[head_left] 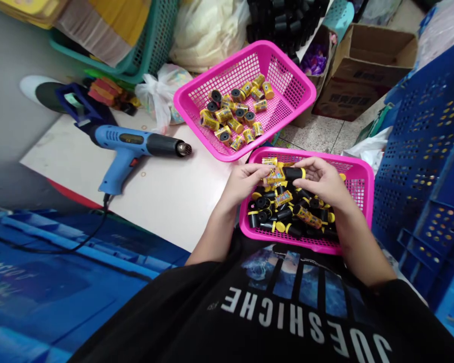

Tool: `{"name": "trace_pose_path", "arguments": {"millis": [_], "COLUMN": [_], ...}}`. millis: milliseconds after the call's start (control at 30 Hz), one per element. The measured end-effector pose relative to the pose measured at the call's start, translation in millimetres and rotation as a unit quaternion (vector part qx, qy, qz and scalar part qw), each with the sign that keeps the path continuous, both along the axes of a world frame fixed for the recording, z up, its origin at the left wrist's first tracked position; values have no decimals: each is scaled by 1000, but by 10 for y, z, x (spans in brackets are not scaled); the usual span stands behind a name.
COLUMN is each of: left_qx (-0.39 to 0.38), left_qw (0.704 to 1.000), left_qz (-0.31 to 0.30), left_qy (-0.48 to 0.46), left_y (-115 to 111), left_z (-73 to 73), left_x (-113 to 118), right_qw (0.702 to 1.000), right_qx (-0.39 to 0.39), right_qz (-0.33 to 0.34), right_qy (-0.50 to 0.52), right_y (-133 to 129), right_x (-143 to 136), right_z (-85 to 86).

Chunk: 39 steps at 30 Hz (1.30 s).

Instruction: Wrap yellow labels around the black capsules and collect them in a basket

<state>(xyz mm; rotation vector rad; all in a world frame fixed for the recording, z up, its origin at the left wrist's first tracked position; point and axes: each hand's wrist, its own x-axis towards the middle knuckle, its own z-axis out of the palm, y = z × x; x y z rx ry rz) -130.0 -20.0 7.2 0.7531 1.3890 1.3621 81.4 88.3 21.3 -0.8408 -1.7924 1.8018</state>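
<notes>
Above the near pink basket [310,246], my left hand [244,184] pinches a yellow printed label sleeve [274,175] between thumb and fingers. My right hand [321,180] has its fingers closed around the yellow-capped end of a small black canister [292,173]. The canister's other end meets the sleeve; how far it sits inside I cannot tell. Below both hands, the basket holds many black canisters with yellow caps [280,227] and some loose printed sleeves [283,198]. The basket rests close against my body.
A second pink basket [181,103] holds several yellow-wrapped canisters [224,115]. A blue heat gun [123,151] lies on the white table [174,201], its cord trailing left. Blue crates [419,151] stand at right; a cardboard box [355,75] is on the floor behind.
</notes>
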Motion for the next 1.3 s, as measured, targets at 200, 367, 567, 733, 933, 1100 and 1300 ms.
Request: {"name": "trace_pose_path", "arguments": {"millis": [200,367,567,733,933,1100,1300], "left_qx": [-36,-9,29,41,50,87,81], "left_qw": [996,991,994,995,989,987,988], "left_qz": [-75,-124,-95,-83,-123,-131,-122], "left_qy": [-11,-57,-55,-43,-68,-26,-48], "left_y": [34,59,54,73,70,75,42], "left_z": [43,-3,10,124,181,163,114], "left_x": [38,161,338,458,533,529,536], "right_qw": [980,969,999,971,954,966,985], "right_qx": [190,244,-9,-218,-258,-220,-143], "right_qz": [30,21,-25,31,40,36,7], "right_qy": [-52,-38,39,97,147,134,96], "right_y": [-23,-114,-176,-244,-275,-225,-202], "right_x": [92,79,90,59,61,94,92], "right_z": [-8,-27,-127,-216,-323,-305,-248]}}
